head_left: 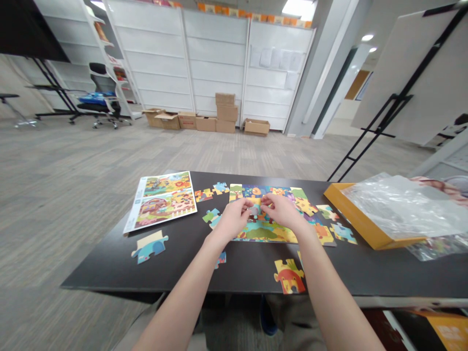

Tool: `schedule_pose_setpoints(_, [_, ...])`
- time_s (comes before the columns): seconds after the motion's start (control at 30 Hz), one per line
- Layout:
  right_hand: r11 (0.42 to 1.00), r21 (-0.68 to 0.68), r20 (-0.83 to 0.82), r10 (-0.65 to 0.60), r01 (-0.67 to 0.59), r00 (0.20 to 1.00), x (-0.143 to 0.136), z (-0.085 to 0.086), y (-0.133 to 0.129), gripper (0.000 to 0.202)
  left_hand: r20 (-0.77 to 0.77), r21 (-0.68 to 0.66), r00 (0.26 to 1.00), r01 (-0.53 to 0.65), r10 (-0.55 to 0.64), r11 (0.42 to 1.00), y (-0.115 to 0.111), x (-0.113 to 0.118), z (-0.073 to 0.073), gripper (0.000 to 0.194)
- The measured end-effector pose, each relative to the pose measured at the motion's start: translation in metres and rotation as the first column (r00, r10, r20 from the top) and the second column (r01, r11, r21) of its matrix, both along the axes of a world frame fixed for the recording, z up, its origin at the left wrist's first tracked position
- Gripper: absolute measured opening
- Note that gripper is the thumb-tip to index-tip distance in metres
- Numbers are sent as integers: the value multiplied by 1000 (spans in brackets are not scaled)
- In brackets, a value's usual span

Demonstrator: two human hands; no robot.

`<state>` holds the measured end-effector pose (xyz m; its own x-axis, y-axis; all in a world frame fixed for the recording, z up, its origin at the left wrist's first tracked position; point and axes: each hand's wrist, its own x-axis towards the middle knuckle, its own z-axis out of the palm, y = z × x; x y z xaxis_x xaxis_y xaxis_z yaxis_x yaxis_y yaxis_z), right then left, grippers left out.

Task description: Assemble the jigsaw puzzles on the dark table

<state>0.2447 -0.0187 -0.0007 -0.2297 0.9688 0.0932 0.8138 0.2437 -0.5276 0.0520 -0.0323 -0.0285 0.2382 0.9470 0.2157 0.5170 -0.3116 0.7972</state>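
Observation:
Over a colourful jigsaw puzzle (266,233) on the black table, both my hands work close together. My left hand (237,214) has its fingers curled in a pinch at the left edge of a small puzzle piece (255,209) with pale grey-blue on it. From the other side my right hand (281,209) pinches at the same piece, thumb and forefinger bent together. My fingers hide part of its outline. Loose pieces lie around: a red animal-face piece (290,277) near the front edge, a blue one (149,246) at left, and several beside the puzzle.
A printed picture sheet (166,200) lies on the table's left end. At right, a yellow box (360,219) holds crumpled clear plastic (405,204). Beyond the table stand cardboard boxes (224,114), an office chair (100,95) and a whiteboard easel (380,122).

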Motion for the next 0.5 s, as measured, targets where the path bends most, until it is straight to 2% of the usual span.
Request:
schedule_pose_setpoints(0.17, [999,-51,-19,7,-8,1000,-1,3,-1,5,-110,7,993,34,-33,999,-3,-2,1,21])
schedule_pose_setpoints(0.3, [998,-69,-26,4,-6,1000,2,2,0,4,-239,23,971,34,-28,999,-10,-2,8,21])
schedule_pose_setpoints(0.5, [995,-101,-50,19,-24,999,6,0,2,8,-469,96,883,78,-24,992,-19,1,20,24])
